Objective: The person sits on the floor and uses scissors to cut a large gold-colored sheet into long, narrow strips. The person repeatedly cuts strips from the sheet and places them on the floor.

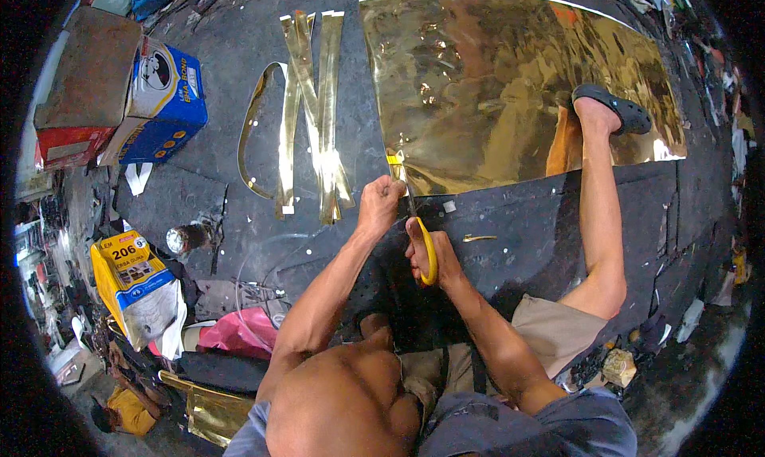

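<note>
Gold foil sheet (510,82) lies spread flat on the dark floor (526,226) ahead of me, its near edge running left to right just beyond my hands. My right hand (430,254) is closed through the yellow handles of the scissors (422,238), whose blades point up at that near edge close to the sheet's lower left corner. My left hand (379,200) is clenched into a fist just left of the blades, right at the sheet's edge; I cannot tell for sure what it pinches, as the fist hides it. My right foot in a dark sandal (612,108) presses down on the sheet toward its right side, leg stretched out along the floor.

Left of the sheet, several long gold strips (315,114) lie in a loose bundle, some crossing, one curling out in a loop; a bare band of floor separates them from the sheet's left edge. A small gold offcut (478,238) sits on the floor to the right of the scissors, with open dark floor beyond it up to my leg. Further left stand a blue carton (167,98) and a brown box (88,70) touching each other, and nearer me a yellow bag (131,278) and a pink bag (235,333), crowding the left side.
</note>
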A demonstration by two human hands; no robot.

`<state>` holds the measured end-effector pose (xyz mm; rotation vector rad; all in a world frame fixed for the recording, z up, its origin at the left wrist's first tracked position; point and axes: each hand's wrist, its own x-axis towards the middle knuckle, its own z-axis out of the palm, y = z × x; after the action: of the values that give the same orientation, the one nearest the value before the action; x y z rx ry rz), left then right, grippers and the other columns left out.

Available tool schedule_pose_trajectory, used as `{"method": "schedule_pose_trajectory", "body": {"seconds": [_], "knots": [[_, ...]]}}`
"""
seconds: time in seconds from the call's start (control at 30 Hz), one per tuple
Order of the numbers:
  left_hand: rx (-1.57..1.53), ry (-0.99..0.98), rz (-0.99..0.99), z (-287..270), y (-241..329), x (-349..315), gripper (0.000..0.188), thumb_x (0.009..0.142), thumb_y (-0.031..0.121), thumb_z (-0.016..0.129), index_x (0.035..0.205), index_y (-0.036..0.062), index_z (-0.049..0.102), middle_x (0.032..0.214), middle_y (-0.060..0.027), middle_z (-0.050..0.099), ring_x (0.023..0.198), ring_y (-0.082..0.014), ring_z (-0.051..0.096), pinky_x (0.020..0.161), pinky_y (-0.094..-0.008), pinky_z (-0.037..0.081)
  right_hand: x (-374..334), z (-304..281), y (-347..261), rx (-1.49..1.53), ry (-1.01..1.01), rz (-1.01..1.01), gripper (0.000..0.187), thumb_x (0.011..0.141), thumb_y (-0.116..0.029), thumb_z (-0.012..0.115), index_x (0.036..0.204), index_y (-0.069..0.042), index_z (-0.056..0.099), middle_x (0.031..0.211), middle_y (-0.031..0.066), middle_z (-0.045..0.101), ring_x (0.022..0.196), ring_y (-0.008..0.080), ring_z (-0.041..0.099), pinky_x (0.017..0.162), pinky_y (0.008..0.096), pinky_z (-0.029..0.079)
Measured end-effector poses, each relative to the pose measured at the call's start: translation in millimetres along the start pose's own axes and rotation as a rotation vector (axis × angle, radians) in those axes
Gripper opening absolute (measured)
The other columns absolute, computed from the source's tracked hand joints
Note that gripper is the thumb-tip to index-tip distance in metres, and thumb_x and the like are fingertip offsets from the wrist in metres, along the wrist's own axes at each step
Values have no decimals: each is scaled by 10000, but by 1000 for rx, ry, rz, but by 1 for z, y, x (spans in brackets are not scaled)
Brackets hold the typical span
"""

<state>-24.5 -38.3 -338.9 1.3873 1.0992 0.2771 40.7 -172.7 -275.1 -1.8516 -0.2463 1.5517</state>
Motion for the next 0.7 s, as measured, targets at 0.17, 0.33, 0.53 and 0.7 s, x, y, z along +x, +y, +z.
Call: {"method": "schedule_pose_trajectory", "body": {"seconds": [0.17, 0.33, 0.53, 0.7], "knots": [[-20, -46, -15, -5, 20, -3, 268, 898, 201, 562, 713, 7, 562, 582, 27, 451, 559, -71, 386, 497, -271, 324, 24, -5, -15, -36, 20, -37, 830, 770, -810, 386, 619, -4, 516, 447, 45, 431, 363, 153, 498, 353, 285, 405], [91, -137, -55, -18, 41, -7, 234, 943, 163, 511, 915, -44, 617, 745, -31, 602, 704, -96, 497, 633, -289, 433, 54, -3, -36, 85, 81, -176, 747, 848, -716, 412, 804, 9, 586, 504, 47, 474, 365, 150, 487, 339, 259, 391], [-13, -74, 46, -17, 42, -13, 225, 934, 149, 529, 789, -15, 579, 665, 26, 512, 624, -52, 429, 535, -257, 358, 125, -16, -52, -462, 233, -677, 375, 936, -343, 504, 853, 3, 623, 579, 148, 607, 488, 276, 607, 451, 398, 472], [54, -64, 41, -24, 74, -22, 196, 921, 142, 536, 842, -23, 606, 674, 20, 518, 639, -67, 453, 569, -260, 376, 147, -28, -86, -448, 165, -688, 302, 904, -304, 498, 883, -45, 654, 561, 141, 559, 486, 228, 553, 486, 378, 418]]}}
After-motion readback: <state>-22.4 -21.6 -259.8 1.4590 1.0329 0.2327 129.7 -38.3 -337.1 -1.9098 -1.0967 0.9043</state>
